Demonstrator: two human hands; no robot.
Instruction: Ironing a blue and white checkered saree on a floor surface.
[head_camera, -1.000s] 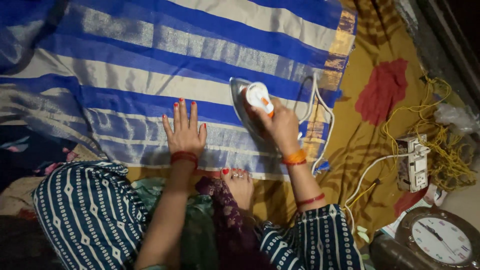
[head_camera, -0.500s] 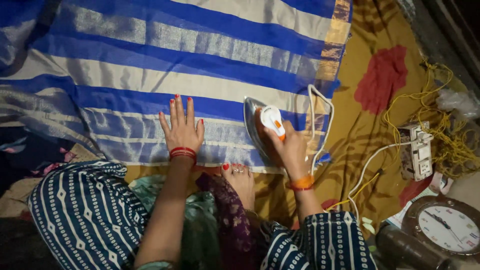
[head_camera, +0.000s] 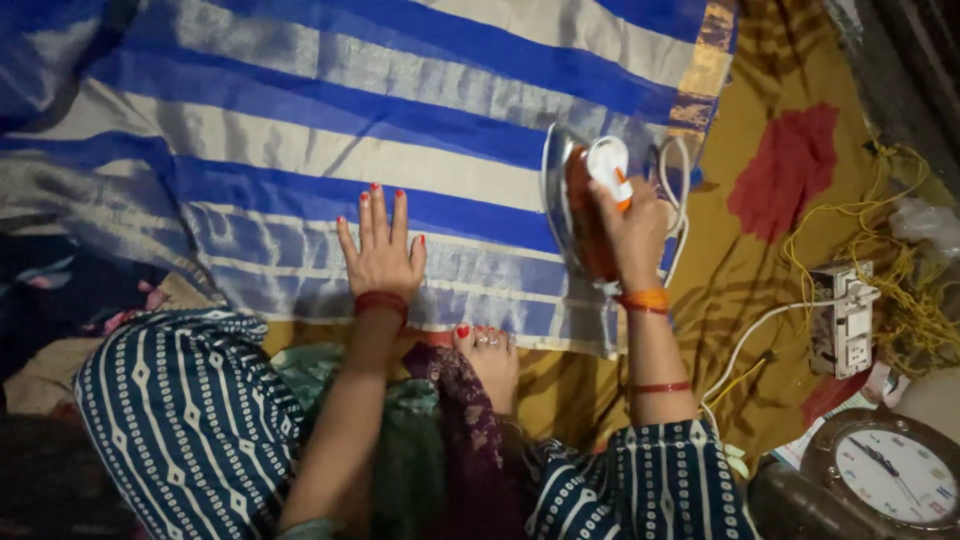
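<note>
On the blue-and-white striped cloth (head_camera: 330, 150), spread across the mustard floor covering (head_camera: 770, 250), our left hand (head_camera: 382, 255) lies flat, fingers slightly apart. Near the cloth's right edge, our right hand (head_camera: 630, 232) clamps the orange-and-white iron (head_camera: 585, 205) by its handle.

Under me lies a mustard-yellow floor sheet (head_camera: 745, 290) with a big red flower print (head_camera: 785, 170), dimly lit. At my right sit a white socket box (head_camera: 842, 322), tangled yellow wire (head_camera: 905, 215) and a round brown-rimmed wall clock (head_camera: 885, 472) lying flat.
</note>
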